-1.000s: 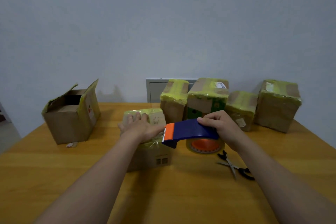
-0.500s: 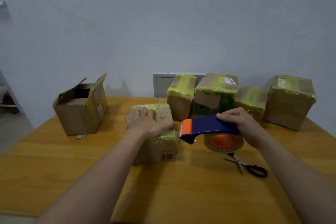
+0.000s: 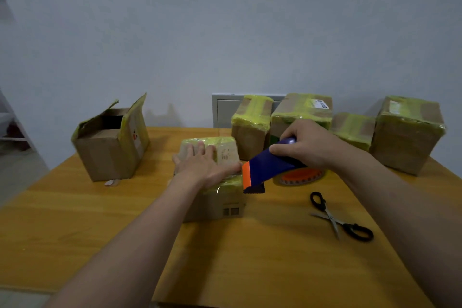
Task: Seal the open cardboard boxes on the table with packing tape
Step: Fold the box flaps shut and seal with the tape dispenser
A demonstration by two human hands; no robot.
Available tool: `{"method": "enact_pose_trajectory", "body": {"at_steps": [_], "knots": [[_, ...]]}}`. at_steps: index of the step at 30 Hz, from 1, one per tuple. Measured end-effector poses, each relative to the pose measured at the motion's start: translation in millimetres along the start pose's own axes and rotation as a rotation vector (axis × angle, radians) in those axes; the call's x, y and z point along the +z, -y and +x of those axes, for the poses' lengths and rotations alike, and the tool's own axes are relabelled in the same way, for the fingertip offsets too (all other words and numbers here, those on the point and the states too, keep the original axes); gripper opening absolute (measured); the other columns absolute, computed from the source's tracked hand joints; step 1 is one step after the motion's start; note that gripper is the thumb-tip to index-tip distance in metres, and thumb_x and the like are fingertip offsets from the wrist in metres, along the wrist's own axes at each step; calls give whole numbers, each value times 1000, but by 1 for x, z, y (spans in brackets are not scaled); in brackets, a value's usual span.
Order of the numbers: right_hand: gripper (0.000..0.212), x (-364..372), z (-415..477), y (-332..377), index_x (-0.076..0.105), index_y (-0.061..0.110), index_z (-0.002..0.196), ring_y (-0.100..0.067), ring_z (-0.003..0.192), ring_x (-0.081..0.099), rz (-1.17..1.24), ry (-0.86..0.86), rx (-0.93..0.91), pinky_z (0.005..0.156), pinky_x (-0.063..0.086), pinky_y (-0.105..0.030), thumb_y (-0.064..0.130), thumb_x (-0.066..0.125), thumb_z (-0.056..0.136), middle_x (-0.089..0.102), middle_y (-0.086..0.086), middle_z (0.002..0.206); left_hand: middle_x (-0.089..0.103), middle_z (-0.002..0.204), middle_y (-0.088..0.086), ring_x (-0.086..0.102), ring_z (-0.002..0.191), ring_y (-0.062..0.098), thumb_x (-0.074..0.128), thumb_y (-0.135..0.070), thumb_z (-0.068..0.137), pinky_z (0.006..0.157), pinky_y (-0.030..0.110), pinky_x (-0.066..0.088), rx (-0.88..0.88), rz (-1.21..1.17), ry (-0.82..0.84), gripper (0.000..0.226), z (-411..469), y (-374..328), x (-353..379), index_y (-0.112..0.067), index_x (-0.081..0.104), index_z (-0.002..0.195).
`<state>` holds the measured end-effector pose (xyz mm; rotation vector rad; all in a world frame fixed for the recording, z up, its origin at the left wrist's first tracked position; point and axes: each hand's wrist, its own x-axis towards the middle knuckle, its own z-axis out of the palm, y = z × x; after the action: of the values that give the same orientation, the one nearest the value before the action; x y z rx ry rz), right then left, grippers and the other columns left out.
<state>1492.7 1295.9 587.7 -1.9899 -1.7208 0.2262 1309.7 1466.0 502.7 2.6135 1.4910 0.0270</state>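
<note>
A small cardboard box (image 3: 220, 205) stands in the middle of the wooden table (image 3: 75, 227), its top covered in yellow tape. My left hand (image 3: 202, 165) lies flat on that top with straight fingers. My right hand (image 3: 307, 145) grips a blue tape dispenser (image 3: 267, 167) with an orange front edge and an orange-cored tape roll. The dispenser tilts down, its orange edge at the box's right top corner. An open cardboard box (image 3: 112, 140) with raised flaps stands at the left.
Several boxes sealed with yellow tape (image 3: 251, 127) (image 3: 410, 132) line the back right along the wall. Black-handled scissors (image 3: 340, 217) lie on the table right of the small box. A small scrap (image 3: 112, 182) lies by the open box.
My right hand has tipped the dispenser nose-down and brought it left, back against the box's right top corner. My left hand has stayed flat on the box.
</note>
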Motion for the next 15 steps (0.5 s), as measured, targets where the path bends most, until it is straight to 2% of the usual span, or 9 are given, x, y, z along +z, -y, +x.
{"method": "enact_pose_trajectory", "body": {"at_steps": [3, 5, 8, 9, 11, 15], "knots": [[32, -6, 3, 12, 72, 18, 97, -15, 84, 67, -113, 5, 0, 76, 62, -36, 49, 69, 90, 72, 2, 86, 3, 174, 4, 1, 159, 32, 18, -104, 60, 121, 68, 10, 1, -12, 10, 130, -4, 0, -3, -27, 14, 165], [31, -8, 3, 18, 70, 21, 95, -13, 81, 65, -210, -6, -12, 73, 60, -34, 52, 67, 90, 71, 3, 84, 2, 174, 4, 0, 159, 32, 18, -104, 62, 121, 68, 10, 2, -13, 15, 128, -4, 0, -4, -28, 13, 165], [38, 15, -1, 16, 70, 21, 86, -10, 71, 61, -586, -40, -93, 67, 56, -28, 58, 63, 87, 64, 7, 73, 1, 174, 3, -1, 159, 31, 9, -106, 57, 120, 70, 10, 13, -28, 9, 133, -5, 1, -3, -29, 13, 165], [40, 27, -4, 11, 71, 21, 87, -11, 71, 61, -626, -51, -96, 66, 55, -26, 60, 61, 86, 62, 9, 73, 1, 174, 2, -1, 159, 31, 5, -107, 55, 120, 70, 10, 26, -27, 3, 135, -4, 1, -2, -30, 13, 165], [45, 45, -7, 1, 72, 20, 88, -12, 73, 60, -539, -80, -43, 64, 51, -25, 63, 58, 87, 61, 10, 73, 1, 174, 1, -1, 159, 31, 3, -109, 52, 120, 69, 9, 36, -25, -15, 137, -2, 1, 2, -31, 13, 165], [46, 46, 1, 2, 73, 20, 82, -10, 68, 61, -465, -153, -11, 56, 49, -24, 63, 57, 89, 63, 10, 67, 3, 174, 1, 1, 159, 30, 17, -110, 55, 121, 67, 11, 37, -24, -2, 135, -5, 0, 0, -31, 14, 165]]}}
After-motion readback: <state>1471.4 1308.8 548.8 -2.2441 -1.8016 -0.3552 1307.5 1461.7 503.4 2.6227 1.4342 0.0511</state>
